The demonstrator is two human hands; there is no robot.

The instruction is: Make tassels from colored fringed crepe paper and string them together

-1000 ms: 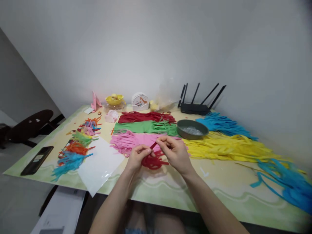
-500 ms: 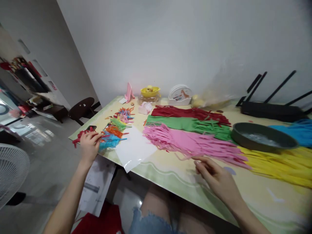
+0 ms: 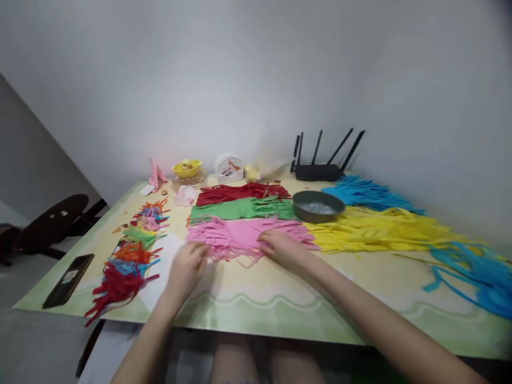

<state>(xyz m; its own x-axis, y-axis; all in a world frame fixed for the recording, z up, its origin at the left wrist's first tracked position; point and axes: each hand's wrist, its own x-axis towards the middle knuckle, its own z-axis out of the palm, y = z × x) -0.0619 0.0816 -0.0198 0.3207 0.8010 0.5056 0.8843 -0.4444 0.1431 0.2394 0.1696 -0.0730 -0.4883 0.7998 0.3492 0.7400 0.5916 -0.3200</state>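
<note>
My left hand [image 3: 187,268] is at the near left end of a pile of pink fringed strips [image 3: 236,230], its fingers curled together; what they hold, if anything, is hidden. My right hand [image 3: 282,249] reaches over the near side of the same pile, fingertips closed on the pink strips. Loose pink ends hang toward me between both hands. To the left, a dark red tassel bundle [image 3: 120,285] tops a row of small bundles, among them an orange bundle [image 3: 132,253] and a green bundle [image 3: 138,236]. A white sheet [image 3: 162,272] lies beside them, partly behind my left forearm.
Behind the pink lie green strips [image 3: 236,209] and dark red strips [image 3: 244,193]. A dark bowl [image 3: 318,207] stands by yellow strips [image 3: 384,229]; blue strips [image 3: 486,277] lie far right. A phone [image 3: 69,280] rests near the left edge, a black router [image 3: 319,172] against the wall.
My left hand has left the dark red bundle and moved right to the pink strips. My right hand now reaches onto the pink pile. The view has turned to the right.
</note>
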